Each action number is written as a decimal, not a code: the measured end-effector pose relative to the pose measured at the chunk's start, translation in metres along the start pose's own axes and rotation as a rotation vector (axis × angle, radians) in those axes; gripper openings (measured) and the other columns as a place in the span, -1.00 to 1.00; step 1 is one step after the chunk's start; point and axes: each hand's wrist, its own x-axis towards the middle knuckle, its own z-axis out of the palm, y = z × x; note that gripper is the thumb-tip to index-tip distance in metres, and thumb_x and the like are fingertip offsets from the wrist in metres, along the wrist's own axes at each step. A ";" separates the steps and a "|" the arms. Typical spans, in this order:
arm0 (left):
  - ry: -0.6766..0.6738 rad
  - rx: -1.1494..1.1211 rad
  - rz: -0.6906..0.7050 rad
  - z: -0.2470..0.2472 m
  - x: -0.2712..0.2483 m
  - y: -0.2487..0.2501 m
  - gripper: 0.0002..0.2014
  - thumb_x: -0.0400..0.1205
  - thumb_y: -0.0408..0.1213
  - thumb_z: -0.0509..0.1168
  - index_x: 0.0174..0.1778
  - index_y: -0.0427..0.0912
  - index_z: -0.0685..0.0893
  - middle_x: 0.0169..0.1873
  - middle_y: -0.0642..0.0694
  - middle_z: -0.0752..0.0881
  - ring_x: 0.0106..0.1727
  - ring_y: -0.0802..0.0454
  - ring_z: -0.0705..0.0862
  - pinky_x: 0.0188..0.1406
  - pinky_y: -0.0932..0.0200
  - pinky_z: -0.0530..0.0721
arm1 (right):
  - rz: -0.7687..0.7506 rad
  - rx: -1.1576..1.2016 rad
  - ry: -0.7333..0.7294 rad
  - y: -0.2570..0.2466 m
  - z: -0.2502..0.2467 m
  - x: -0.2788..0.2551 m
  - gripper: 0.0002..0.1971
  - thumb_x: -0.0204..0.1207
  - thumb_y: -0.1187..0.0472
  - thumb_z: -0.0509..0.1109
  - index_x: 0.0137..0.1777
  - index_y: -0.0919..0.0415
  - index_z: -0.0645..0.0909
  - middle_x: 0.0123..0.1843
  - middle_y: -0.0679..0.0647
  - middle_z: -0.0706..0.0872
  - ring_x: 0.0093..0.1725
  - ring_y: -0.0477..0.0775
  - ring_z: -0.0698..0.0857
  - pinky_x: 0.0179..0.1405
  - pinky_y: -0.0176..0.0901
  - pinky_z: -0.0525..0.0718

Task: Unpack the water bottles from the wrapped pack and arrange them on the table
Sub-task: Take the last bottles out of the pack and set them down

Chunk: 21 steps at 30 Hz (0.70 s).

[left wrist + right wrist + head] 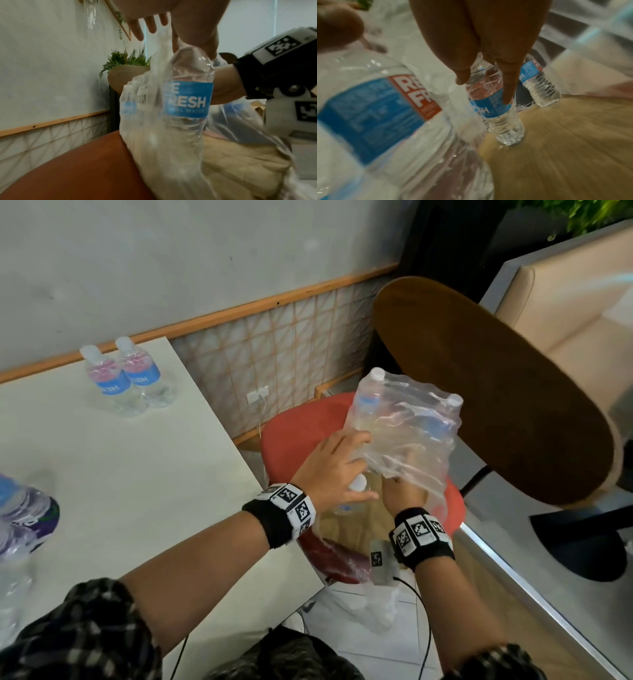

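The wrapped pack (404,422) of clear film holding several bottles stands on a red chair (301,433) beside the table. My left hand (335,463) reaches into its torn side, and its thumb and palm (193,33) grip the top of a blue-labelled water bottle (188,102), whose white cap (358,486) shows below the wrist. My right hand (400,494) pinches the loose film just to the right. In the right wrist view its fingers (508,88) point down over a bottle (496,112) inside the wrap. Two unpacked bottles (126,378) stand at the back of the white table (120,474).
More wrapped bottles (20,508) lie at the table's left edge. A brown chair back (496,392) looms close to the right of the pack. A tan surface (359,529) lies under the pack on the seat. A cable (424,611) hangs from my right wrist.
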 end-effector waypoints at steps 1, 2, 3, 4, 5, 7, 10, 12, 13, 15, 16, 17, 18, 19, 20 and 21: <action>0.026 -0.022 0.002 -0.006 -0.004 0.005 -0.57 0.40 0.15 0.44 -0.34 -0.22 0.66 0.25 -0.08 0.40 0.25 -0.11 0.44 0.08 -0.01 0.65 | 0.019 0.043 0.010 0.000 0.001 -0.007 -0.43 0.69 0.02 -0.16 0.52 0.30 0.39 0.48 0.29 0.50 0.46 0.27 0.48 0.43 0.09 0.43; 0.063 -0.046 -0.007 -0.013 -0.009 0.007 -0.59 0.41 0.11 0.45 -0.32 -0.23 0.66 0.23 -0.06 0.40 0.23 -0.09 0.46 0.05 -0.01 0.67 | 0.053 0.095 0.002 -0.003 0.002 -0.018 -0.47 0.70 0.02 -0.08 0.50 0.31 0.42 0.47 0.29 0.51 0.46 0.26 0.48 0.42 0.04 0.40; 0.094 -0.085 -0.033 -0.021 -0.015 0.009 -0.61 0.42 0.08 0.45 -0.29 -0.24 0.66 0.22 -0.05 0.40 0.19 -0.07 0.49 -0.01 -0.01 0.70 | 0.057 0.126 -0.001 -0.009 0.000 -0.031 -0.54 0.71 0.04 0.06 0.42 0.34 0.50 0.41 0.29 0.57 0.41 0.25 0.52 0.35 -0.03 0.43; 0.117 -0.139 -0.076 -0.031 -0.023 0.008 -0.63 0.43 0.06 0.44 -0.27 -0.23 0.65 0.21 -0.03 0.41 0.16 -0.04 0.52 -0.08 0.00 0.72 | 0.058 0.141 0.003 -0.011 0.000 -0.041 -0.59 0.67 0.05 0.20 0.27 0.39 0.59 0.25 0.33 0.66 0.28 0.26 0.60 0.20 -0.05 0.50; 0.126 -0.193 -0.133 -0.040 -0.033 0.005 -0.63 0.44 0.06 0.42 -0.27 -0.23 0.62 0.19 0.00 0.42 0.14 0.00 0.55 -0.12 0.01 0.72 | 0.035 0.162 0.013 -0.015 -0.002 -0.054 -0.64 0.63 0.05 0.30 0.09 0.40 0.63 0.03 0.34 0.68 0.09 0.25 0.65 0.04 -0.04 0.54; 0.104 -0.236 -0.272 -0.057 -0.054 -0.004 -0.61 0.45 0.11 0.36 -0.27 -0.20 0.57 0.17 0.07 0.46 0.08 0.09 0.60 -0.16 0.01 0.71 | -0.068 0.228 0.048 -0.025 0.000 -0.080 -0.75 0.54 0.10 0.42 -0.06 0.32 0.59 -0.17 0.18 0.63 -0.13 0.14 0.60 -0.13 -0.04 0.54; 0.058 -0.241 -0.444 -0.078 -0.086 -0.021 -0.66 0.46 0.12 0.33 -0.18 -0.10 0.55 0.07 0.12 0.58 -0.12 0.06 0.67 -0.19 -0.02 0.68 | -0.149 0.419 0.038 -0.029 0.020 -0.109 -0.81 0.47 0.25 0.49 0.05 0.18 0.60 -0.13 0.00 0.68 -0.09 0.04 0.65 -0.12 -0.09 0.61; 0.024 -0.236 -0.541 -0.092 -0.105 -0.033 -0.71 0.50 0.06 0.38 -0.11 -0.09 0.58 -0.02 0.09 0.62 -0.15 0.00 0.67 -0.14 -0.04 0.66 | -0.208 0.479 0.018 -0.035 0.036 -0.129 -0.77 0.42 0.28 0.52 0.01 0.10 0.57 -0.16 -0.07 0.68 -0.14 -0.07 0.66 -0.12 -0.11 0.65; -0.001 -0.209 -0.571 -0.099 -0.115 -0.040 -0.71 0.51 0.02 0.40 -0.05 -0.12 0.61 -0.03 0.05 0.64 -0.12 -0.02 0.67 -0.10 -0.04 0.64 | -0.250 0.462 0.004 -0.043 0.042 -0.142 -0.75 0.40 0.27 0.53 0.00 0.07 0.56 -0.17 -0.10 0.67 -0.17 -0.19 0.66 -0.14 -0.20 0.64; -0.044 -0.163 -0.623 -0.110 -0.134 -0.053 -0.69 0.54 -0.02 0.40 0.01 -0.18 0.63 0.00 0.00 0.64 -0.06 -0.06 0.67 -0.05 -0.01 0.62 | -0.344 0.416 -0.014 -0.055 0.054 -0.161 -0.75 0.40 0.25 0.53 -0.02 0.00 0.56 -0.18 -0.14 0.67 -0.22 -0.31 0.62 -0.19 -0.46 0.56; -0.052 -0.160 -0.650 -0.116 -0.142 -0.059 -0.68 0.54 -0.03 0.40 0.02 -0.20 0.63 0.01 -0.02 0.64 -0.05 -0.09 0.66 -0.04 -0.01 0.61 | -0.390 0.408 -0.027 -0.062 0.059 -0.168 -0.76 0.41 0.24 0.53 -0.04 -0.03 0.56 -0.17 -0.14 0.68 -0.21 -0.31 0.62 -0.20 -0.53 0.53; -0.053 -0.167 -0.670 -0.120 -0.151 -0.065 -0.68 0.55 -0.03 0.40 0.03 -0.22 0.62 0.01 -0.04 0.63 -0.05 -0.11 0.66 -0.04 -0.02 0.61 | -0.420 0.402 -0.042 -0.070 0.064 -0.175 -0.78 0.41 0.22 0.53 -0.06 -0.05 0.58 -0.17 -0.14 0.69 -0.19 -0.28 0.62 -0.20 -0.54 0.52; -0.052 -0.176 -0.684 -0.124 -0.158 -0.069 -0.67 0.55 -0.05 0.40 0.02 -0.24 0.62 0.01 -0.06 0.62 -0.06 -0.12 0.65 -0.05 -0.03 0.61 | -0.452 0.402 -0.060 -0.077 0.071 -0.180 -0.80 0.42 0.20 0.54 -0.06 -0.05 0.60 -0.16 -0.13 0.70 -0.17 -0.24 0.63 -0.19 -0.55 0.52; -0.046 -0.183 -0.689 -0.127 -0.164 -0.072 -0.67 0.55 -0.06 0.40 0.01 -0.26 0.61 0.01 -0.08 0.61 -0.07 -0.13 0.64 -0.06 -0.03 0.61 | -0.456 0.379 -0.085 -0.084 0.080 -0.184 -0.80 0.41 0.16 0.55 -0.03 -0.03 0.62 -0.15 -0.14 0.71 -0.15 -0.21 0.63 -0.16 -0.54 0.52; -0.047 -0.187 -0.694 -0.129 -0.170 -0.075 -0.68 0.55 -0.08 0.40 0.01 -0.28 0.60 0.00 -0.10 0.59 -0.08 -0.14 0.63 -0.07 -0.04 0.61 | -0.465 0.359 -0.124 -0.090 0.091 -0.187 -0.78 0.41 0.14 0.55 0.01 -0.01 0.64 -0.11 -0.15 0.73 -0.11 -0.20 0.63 -0.12 -0.50 0.53; -0.054 -0.192 -0.703 -0.130 -0.174 -0.077 -0.68 0.56 -0.09 0.40 0.01 -0.29 0.59 0.00 -0.12 0.58 -0.08 -0.16 0.63 -0.06 -0.05 0.61 | -0.474 0.320 -0.166 -0.097 0.102 -0.192 -0.75 0.40 0.13 0.56 0.06 0.02 0.66 -0.06 -0.14 0.74 -0.05 -0.21 0.63 -0.04 -0.43 0.53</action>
